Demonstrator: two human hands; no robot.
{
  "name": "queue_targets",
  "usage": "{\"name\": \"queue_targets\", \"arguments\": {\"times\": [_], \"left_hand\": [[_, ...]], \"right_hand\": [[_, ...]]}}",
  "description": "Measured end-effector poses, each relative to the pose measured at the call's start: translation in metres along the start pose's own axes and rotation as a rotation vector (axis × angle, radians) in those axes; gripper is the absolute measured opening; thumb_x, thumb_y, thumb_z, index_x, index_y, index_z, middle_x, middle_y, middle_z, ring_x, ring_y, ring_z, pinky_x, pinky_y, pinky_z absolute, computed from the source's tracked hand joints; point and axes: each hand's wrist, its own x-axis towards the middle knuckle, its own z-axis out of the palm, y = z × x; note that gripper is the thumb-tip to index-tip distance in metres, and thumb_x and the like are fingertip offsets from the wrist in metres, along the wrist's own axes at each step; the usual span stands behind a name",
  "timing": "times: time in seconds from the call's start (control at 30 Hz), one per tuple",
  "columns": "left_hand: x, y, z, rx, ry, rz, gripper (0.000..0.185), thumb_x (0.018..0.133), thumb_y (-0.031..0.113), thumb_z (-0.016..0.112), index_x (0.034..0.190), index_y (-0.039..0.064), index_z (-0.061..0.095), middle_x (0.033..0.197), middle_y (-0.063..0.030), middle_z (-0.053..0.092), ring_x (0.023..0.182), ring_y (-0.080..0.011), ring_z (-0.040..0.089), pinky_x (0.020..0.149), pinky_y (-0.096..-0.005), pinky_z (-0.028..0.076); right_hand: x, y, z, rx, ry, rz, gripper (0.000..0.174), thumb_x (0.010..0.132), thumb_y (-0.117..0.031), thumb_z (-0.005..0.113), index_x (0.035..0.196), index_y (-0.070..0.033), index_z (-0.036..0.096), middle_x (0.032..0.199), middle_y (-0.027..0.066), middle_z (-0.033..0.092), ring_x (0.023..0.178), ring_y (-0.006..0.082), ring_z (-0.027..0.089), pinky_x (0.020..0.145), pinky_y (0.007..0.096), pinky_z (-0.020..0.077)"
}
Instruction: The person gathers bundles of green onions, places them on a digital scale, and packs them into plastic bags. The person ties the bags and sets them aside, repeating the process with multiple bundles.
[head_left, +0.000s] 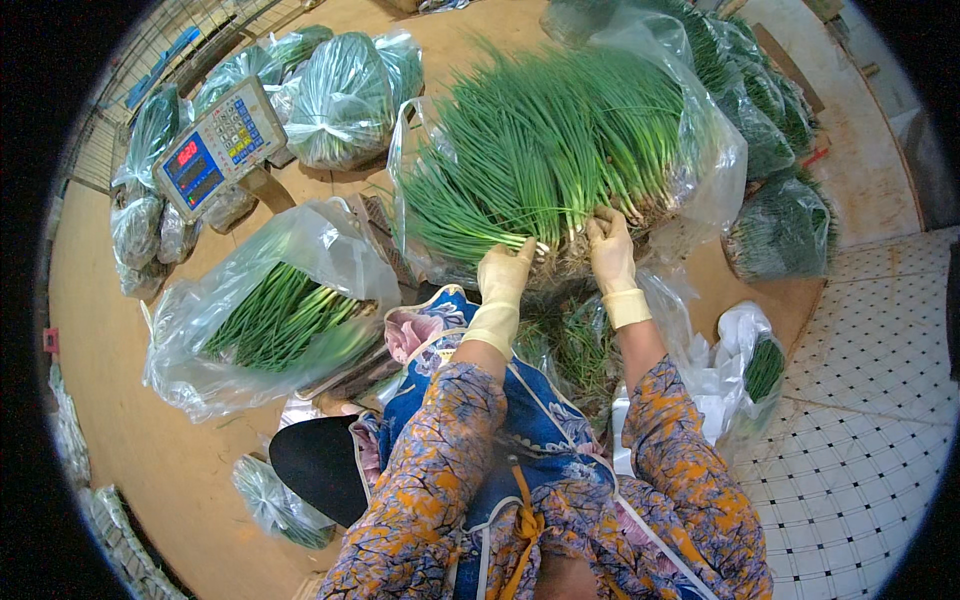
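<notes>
A large heap of thin green onions lies before me on an opened clear plastic bag, leaves pointing away and pale root ends towards me. Both my hands wear cream-coloured gloves. At the near left edge of the heap, my left hand has its thumb and fingers around the white ends of a few stalks. My right hand pinches root ends a little to the right, its fingers curled and partly hidden. Loose trimmings and leaves lie below, between my forearms.
A scale display with lit red digits stands at the left. Beside my left arm, an open bag holds more green onions. Filled tied bags stand behind; others line the right. White plastic bags lie near my right elbow.
</notes>
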Motion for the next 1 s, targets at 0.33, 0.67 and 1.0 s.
{"name": "queue_targets", "arguments": {"times": [0.33,0.67,1.0], "left_hand": [[0.001,-0.015,0.011,-0.170,0.053,-0.007,0.046,0.073,0.046,0.067,0.071,0.000,0.061,0.069,-0.0172,0.062,0.067,-0.0308,0.060,0.067,-0.0374,0.047],[-0.006,-0.005,0.004,-0.148,-0.038,-0.027,0.048,0.075,0.049,0.062,0.080,0.002,0.064,0.078,-0.0193,0.065,0.079,-0.0340,0.062,0.075,-0.0381,0.048],[0.002,-0.003,0.008,-0.267,-0.150,0.088,0.075,0.086,0.065,0.028,0.084,0.001,0.067,0.082,-0.0225,0.064,0.080,-0.0388,0.062,0.072,-0.0438,0.049]], "right_hand": [[-0.015,-0.035,0.017,-0.473,-0.031,-0.220,0.055,0.083,-0.013,0.059,0.132,-0.004,0.037,0.124,0.0202,0.049,0.112,0.0346,0.049,0.090,0.0407,0.0431],[-0.010,-0.025,0.005,-0.470,0.007,-0.351,0.042,0.080,-0.013,0.063,0.119,-0.001,0.050,0.110,0.0189,0.059,0.098,0.0327,0.058,0.082,0.0393,0.0468],[0.002,-0.027,0.024,-0.423,-0.272,-0.102,0.051,0.080,-0.035,0.058,0.116,0.000,0.049,0.111,0.0253,0.056,0.103,0.0378,0.055,0.083,0.0434,0.0444]]}}
